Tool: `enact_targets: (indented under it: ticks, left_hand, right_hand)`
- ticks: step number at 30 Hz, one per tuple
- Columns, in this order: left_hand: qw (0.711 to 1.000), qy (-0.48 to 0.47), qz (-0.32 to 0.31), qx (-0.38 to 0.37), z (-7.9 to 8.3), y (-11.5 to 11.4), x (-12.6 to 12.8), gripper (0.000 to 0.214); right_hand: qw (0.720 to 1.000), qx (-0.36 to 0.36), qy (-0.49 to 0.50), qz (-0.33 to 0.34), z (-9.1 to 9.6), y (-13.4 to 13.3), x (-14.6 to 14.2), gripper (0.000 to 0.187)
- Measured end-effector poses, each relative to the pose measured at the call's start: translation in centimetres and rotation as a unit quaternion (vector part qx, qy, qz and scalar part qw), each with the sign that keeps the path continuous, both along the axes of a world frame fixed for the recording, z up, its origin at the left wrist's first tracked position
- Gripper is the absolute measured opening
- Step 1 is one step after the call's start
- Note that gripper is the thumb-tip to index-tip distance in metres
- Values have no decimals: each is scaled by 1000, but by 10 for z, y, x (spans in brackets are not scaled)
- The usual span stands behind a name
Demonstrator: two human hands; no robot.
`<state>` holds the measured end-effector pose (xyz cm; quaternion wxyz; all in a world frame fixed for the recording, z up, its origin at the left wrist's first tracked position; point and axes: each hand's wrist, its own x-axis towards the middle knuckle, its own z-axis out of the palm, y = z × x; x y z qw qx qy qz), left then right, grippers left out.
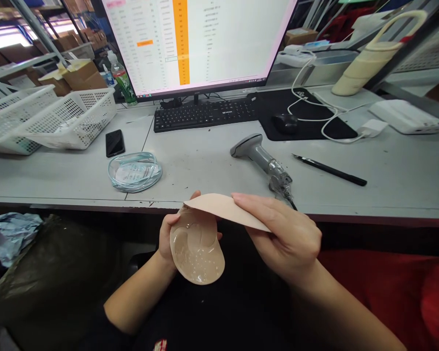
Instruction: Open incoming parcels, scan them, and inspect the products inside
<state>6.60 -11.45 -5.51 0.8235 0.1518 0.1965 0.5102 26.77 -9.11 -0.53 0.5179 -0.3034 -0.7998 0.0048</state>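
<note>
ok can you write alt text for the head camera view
Seen from above, the left hand holds a glossy-faced beige pad while the right hand holds a smooth beige panel at its upper end. Beyond, a desk bears a barcode scanner, keyboard and monitor.

The grey bench (190,170) bore a scanner (262,158) and plastic pouch (135,172) near its front edge, white baskets (75,130) toward its left edge.

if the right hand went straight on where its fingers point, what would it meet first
Past the beige piece it holds, the right hand would probably meet the grey desk first, ahead and to its left, though depth and height are hard to judge here.
</note>
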Motion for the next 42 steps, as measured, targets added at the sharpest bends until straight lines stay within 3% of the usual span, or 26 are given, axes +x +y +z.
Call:
enact_targets:
  ticks: [12,17,20,22,27,30,32,33,34,35,36,37,38,39,40,42]
  left_hand:
    - [999,-48,-2,-7,-3,-2,1,54]
    - [997,-19,60,-37,3,3,3,55]
    - [992,-29,116,-41,10,10,1,42]
    - [986,-45,147,-67,14,15,0,34]
    - [967,-63,191,-159,15,15,9,29]
    - [977,16,188,-102,9,7,19,42]
    - [978,120,170,-2,7,6,15,59]
    - [965,191,168,71,8,10,7,66]
    - [932,281,168,153,10,16,-6,71]
    - [876,382,175,238,13,25,-23,74]
    - [784,503,175,320,18,36,-44,78]
    - [657,640,158,367,23,49,-67,85]
    - [526,748,155,373,29,63,-91,89]
    - [414,826,135,357,35,77,-113,91]
    - [335,877,95,331,41,90,-133,96]
    - [252,926,-7,282,51,112,-160,107]
  right_hand:
    - [1000,-17,3,-17,-4,6,2,49]
    - [991,-43,-68,103,-10,-6,-5,42]
    - [976,-38,-140,162,-24,-19,-18,36]
    - [971,-49,-167,162,-37,-24,-27,47]
    - [978,-74,-125,152,-77,-19,-36,61]
    - [975,-112,-37,188,-92,-14,-32,72]
    - [958,-195,69,197,-94,-14,-29,67]
    - [937,-259,142,189,-92,-15,-28,62]
    - [900,-332,219,176,-89,-15,-27,55]
    - [852,-403,293,160,-84,-15,-27,48]
    - [799,-462,357,146,-79,-14,-26,43]
    - [748,-507,406,136,-72,-12,-26,40]
    - [707,-539,440,129,-66,-10,-26,40]
    - [674,-562,462,124,-61,-7,-25,41]
    - [648,-580,479,119,-56,-4,-25,41]
    - [603,-610,501,115,-50,2,-24,39]
